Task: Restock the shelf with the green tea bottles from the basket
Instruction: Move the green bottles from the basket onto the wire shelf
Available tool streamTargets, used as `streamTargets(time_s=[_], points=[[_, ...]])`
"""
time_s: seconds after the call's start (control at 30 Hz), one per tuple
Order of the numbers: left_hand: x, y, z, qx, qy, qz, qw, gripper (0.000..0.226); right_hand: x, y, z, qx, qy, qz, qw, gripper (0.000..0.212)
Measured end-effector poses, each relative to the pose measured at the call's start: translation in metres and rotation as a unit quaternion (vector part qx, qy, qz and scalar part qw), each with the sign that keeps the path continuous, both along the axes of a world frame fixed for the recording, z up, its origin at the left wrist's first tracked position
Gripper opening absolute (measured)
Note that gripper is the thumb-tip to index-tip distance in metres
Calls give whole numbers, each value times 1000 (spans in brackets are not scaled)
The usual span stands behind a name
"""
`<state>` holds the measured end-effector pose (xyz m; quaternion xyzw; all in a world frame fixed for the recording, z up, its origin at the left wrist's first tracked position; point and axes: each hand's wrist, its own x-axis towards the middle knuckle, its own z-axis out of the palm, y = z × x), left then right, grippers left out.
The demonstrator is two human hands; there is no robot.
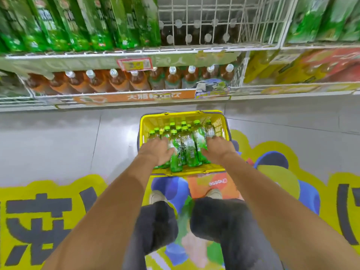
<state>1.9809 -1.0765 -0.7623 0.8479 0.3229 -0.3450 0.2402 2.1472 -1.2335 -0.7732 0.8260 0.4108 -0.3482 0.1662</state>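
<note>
**Left hand** (pixel 157 151): yours, down in the basket, fingers curled over a bottle at the left edge of the cluster.

**Green tea bottles** (pixel 186 147): about a dozen, green-capped, upright and packed close together inside the basket; none lifted clear yet.

**Basket** (pixel 148 121): yellow, on the floor (pixel 58 137) in front of the shelf and just ahead of your feet.

**Right hand** (pixel 219 149): yours, fingers curled over a bottle at the right edge of the cluster.

**Shelf** (pixel 78 55): green-labelled stock fills the upper tier on the left; the wire bay (pixel 214 8) beside it looks thinly filled at the front.

**Step in hand**: pickup from the basket, early in the restock.

**Next move**: lift both bottles straight up clear of their neighbours, then carry them up to the wire bay, probably the gap to fill.
</note>
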Motion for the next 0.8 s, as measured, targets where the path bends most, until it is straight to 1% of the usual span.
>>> streamTargets(time_s=[0.17,0.23,0.33,0.4,0.47,0.57,0.67,0.8], points=[[21,7,-86,-29,-26,98,994,56,25,12,-84,34,4,-64,997,51],[27,9,-115,-39,-37,127,991,55,34,14,-114,46,1,-75,996,53],[34,9,-149,-47,-42,156,986,68,48,17,-147,60,-12,-74,995,52],[38,9,-171,-57,-54,186,979,72,55,19,-165,66,-16,-65,996,54],[42,10,-192,-66,-77,208,973,66,59,21,-178,83,-6,-64,994,56],[47,10,-213,-53,-101,229,967,45,62,24,-193,103,24,-76,991,52],[50,12,-220,-60,-105,252,960,44,69,30,-202,117,53,-103,986,54],[48,16,-215,-108,-101,280,949,43,78,34,-210,106,87,-117,984,66]])
